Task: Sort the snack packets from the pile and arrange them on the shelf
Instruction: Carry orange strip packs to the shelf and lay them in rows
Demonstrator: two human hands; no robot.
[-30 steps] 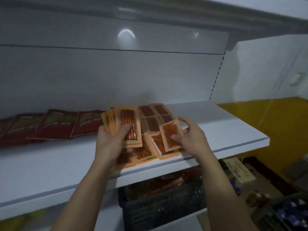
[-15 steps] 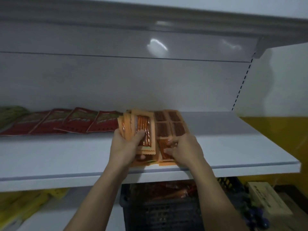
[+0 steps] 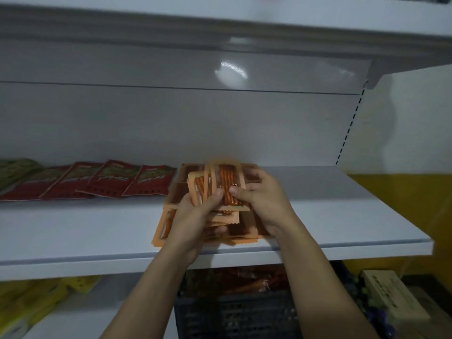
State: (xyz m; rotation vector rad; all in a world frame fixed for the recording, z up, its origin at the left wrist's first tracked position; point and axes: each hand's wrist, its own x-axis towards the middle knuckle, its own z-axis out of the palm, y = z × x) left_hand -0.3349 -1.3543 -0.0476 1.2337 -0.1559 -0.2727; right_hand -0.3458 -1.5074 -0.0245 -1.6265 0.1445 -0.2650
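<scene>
A fanned stack of orange snack packets (image 3: 226,178) is held upright over the white shelf (image 3: 330,216). My left hand (image 3: 193,216) grips the stack from below, thumb on its front. My right hand (image 3: 264,199) pinches the front packet at its lower right edge. Under both hands lies a loose pile of the same orange packets (image 3: 163,226), spread flat near the shelf's front edge and partly hidden by my hands. A row of red packets (image 3: 110,179) lies overlapped to the left, with a green packet (image 3: 14,170) at the far left.
A dark plastic crate (image 3: 239,311) with more orange-red packets stands below the shelf. Yellow packets (image 3: 36,297) lie on the lower left level. A cardboard box (image 3: 391,294) sits low at the right. An upper shelf (image 3: 220,25) overhangs, and a yellow wall (image 3: 403,204) is at the right.
My right hand has come off the flat pile and moved up to the stack in my left hand, now pinching its front packet. The view has shifted to the left.
</scene>
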